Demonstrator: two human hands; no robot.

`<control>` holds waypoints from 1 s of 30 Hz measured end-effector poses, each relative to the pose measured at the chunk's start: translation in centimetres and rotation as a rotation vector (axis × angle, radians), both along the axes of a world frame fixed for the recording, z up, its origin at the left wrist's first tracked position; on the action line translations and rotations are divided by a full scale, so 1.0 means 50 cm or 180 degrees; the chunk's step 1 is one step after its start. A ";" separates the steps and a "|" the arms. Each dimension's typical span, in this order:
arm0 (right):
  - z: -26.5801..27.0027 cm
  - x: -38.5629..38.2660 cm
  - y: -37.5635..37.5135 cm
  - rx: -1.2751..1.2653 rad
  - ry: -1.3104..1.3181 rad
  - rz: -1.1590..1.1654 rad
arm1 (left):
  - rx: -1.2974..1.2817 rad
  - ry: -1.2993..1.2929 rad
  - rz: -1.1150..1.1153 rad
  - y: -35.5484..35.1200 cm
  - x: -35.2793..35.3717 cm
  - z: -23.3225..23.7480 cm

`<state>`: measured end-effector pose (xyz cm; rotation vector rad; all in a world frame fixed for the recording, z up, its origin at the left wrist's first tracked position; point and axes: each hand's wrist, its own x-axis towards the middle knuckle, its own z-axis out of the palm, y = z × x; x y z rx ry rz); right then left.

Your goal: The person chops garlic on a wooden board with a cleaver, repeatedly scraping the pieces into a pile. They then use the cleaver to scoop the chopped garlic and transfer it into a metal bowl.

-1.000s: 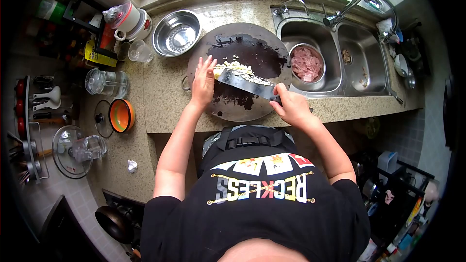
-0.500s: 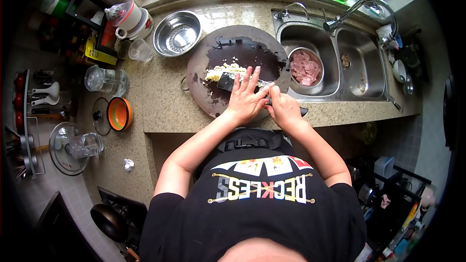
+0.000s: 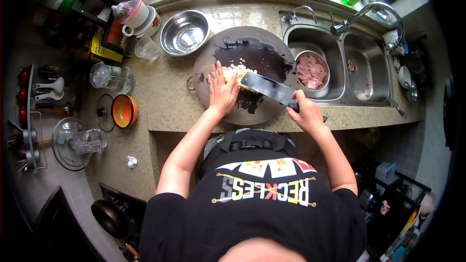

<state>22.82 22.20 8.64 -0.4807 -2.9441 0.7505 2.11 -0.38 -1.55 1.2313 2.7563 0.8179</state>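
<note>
A round dark cutting board [image 3: 213, 51] lies on the counter, wet in its middle. On it is a small heap of pale chopped pieces [image 3: 234, 72], which I cannot name for sure. My right hand [image 3: 308, 111] grips a cleaver [image 3: 269, 88] by its dark handle. The broad blade slants up to the left, its tip end at the right side of the heap. My left hand [image 3: 223, 90] rests with fingers stretched over the left part of the heap, hiding some of it. A gap separates this hand from most of the blade.
An empty steel bowl [image 3: 184, 33] stands behind the board at left. In the left basin of the double sink [image 3: 340, 98] sits a bowl of pink raw meat [image 3: 311, 70]. An orange bowl [image 3: 124, 111], glass lid [image 3: 68, 144] and glass jugs [image 3: 116, 78] are at the left.
My left hand has moved left off the blade and onto the heap. The cleaver and my right hand have swung right and lower, showing more blade. The whole view has shifted slightly.
</note>
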 end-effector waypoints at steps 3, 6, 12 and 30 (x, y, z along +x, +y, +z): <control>-0.006 -0.024 0.014 -0.0507 0.0048 -0.0190 | 0.0243 -0.0327 -0.0076 -0.017 -0.006 0.001; -0.055 -0.071 0.022 -0.0910 0.0085 -0.0295 | 0.0377 -0.0340 -0.0046 -0.033 -0.008 -0.001; -0.095 -0.151 0.013 -0.0896 -0.0100 -0.0286 | 0.0682 -0.0174 0.0101 -0.066 -0.011 -0.021; -0.125 -0.039 -0.007 -0.3564 -0.0122 -0.1464 | 0.1304 -0.0203 0.0401 -0.070 -0.063 -0.033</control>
